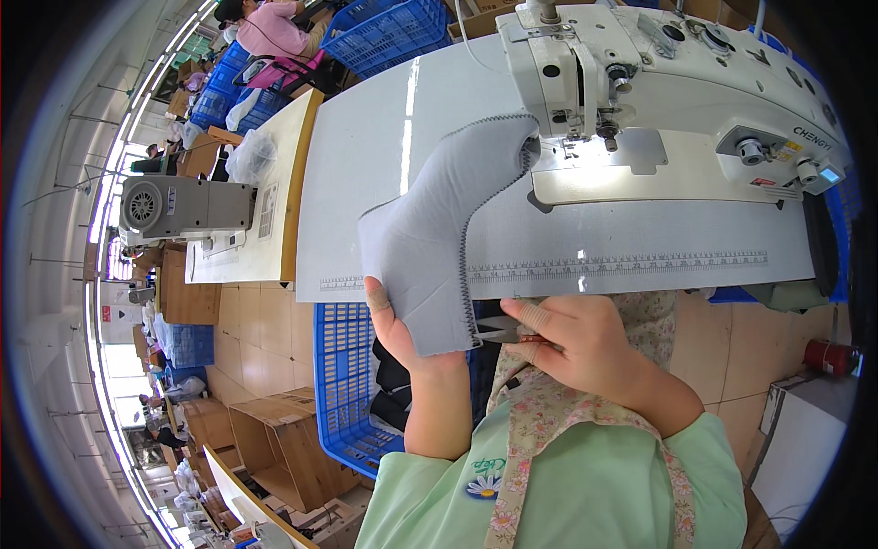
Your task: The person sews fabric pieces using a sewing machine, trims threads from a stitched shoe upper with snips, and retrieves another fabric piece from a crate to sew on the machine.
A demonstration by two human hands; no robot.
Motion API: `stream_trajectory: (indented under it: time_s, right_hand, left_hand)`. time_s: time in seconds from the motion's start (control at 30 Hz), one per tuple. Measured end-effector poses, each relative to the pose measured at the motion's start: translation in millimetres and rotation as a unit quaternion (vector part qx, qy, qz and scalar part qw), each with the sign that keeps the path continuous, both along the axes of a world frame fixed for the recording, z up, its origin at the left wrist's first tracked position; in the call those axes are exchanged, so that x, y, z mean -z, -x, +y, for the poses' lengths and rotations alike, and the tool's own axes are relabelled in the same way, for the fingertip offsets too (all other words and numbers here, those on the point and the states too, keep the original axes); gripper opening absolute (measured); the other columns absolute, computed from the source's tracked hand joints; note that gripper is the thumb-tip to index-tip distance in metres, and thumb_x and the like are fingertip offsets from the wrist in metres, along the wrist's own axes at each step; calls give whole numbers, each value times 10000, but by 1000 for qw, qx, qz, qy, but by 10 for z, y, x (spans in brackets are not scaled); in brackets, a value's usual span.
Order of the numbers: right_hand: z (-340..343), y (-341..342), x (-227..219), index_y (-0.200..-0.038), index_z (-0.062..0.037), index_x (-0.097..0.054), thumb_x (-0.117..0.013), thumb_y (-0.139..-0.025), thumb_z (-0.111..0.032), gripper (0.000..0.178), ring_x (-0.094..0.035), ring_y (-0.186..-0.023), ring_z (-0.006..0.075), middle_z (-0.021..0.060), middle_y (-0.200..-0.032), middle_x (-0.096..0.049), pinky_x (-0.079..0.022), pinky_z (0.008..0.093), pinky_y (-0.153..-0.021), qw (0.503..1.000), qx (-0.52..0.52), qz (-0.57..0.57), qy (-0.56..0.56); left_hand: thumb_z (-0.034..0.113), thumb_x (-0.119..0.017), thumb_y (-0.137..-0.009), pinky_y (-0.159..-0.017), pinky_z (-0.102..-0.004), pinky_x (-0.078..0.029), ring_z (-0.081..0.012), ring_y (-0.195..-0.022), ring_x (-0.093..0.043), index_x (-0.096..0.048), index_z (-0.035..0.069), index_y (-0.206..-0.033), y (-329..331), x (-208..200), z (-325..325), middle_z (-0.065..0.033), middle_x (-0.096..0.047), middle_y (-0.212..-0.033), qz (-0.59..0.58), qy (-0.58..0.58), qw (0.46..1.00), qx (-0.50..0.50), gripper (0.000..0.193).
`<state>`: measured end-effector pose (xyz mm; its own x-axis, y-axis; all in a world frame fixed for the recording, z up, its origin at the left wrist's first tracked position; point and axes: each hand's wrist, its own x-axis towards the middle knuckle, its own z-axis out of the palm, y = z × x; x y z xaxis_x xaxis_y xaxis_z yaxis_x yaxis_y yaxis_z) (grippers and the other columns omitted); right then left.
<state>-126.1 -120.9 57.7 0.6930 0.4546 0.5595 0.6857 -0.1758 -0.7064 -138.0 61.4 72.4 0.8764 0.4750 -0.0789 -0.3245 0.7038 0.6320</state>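
Observation:
A curved grey fabric piece [425,233] with dark stitching along its edges stretches from the sewing machine's needle area toward me, over the table's front edge. My left hand [402,340] grips its near end from below, thumb on top and the other fingers hidden under the cloth. In my right hand [585,337] is a pair of thread snips [499,329]. Their blades point left and meet the stitched edge at the fabric's near right corner. Whether the blades are closed on a thread is too small to tell.
The white sewing machine [677,110] stands on a grey table [366,265] with a ruler strip [631,265] along its front. Below it, a blue basket [340,393] holds dark pieces. Another machine [187,206] is at left, near a cardboard box [283,444]. A person in pink [274,32] sits beyond.

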Motion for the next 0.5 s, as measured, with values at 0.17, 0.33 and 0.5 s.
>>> stream_trajectory:
  time_s: [0.17, 0.33, 0.5]
  right_hand:
    - [-4, -6, 55, -1122, -44, -660, -786, -682, -158, 472, -570, -579, 197, 35, -665, -585, -458, 318, -528, 995, -26, 83, -40]
    - [24, -29, 73, -1132, -54, -660, -777, -685, -181, 480, -537, -561, 183, 21, -651, -561, -434, 313, -501, 998, -52, 6, -36]
    - [35, -38, 94, -1126, -84, -674, -754, -685, -169, 456, -467, -537, 148, -17, -617, -459, -391, 285, -475, 993, -16, -118, 1]
  left_hand:
    - [424, -400, -981, -1057, -462, -368, -330, -1266, -450, -373, -10, -1384, -12, 84, 91, -177, -443, -1387, -5, 58, 998, 28, 592]
    - [377, -418, -983, -1037, -483, -396, -348, -1204, -501, -428, -42, -1326, 4, 174, 170, -207, -495, -1328, -2, 151, 987, 50, 541]
    - [373, -393, -993, -1037, -472, -394, -343, -1212, -490, -419, -37, -1333, 16, 170, 184, -199, -489, -1332, -7, 203, 976, 77, 533]
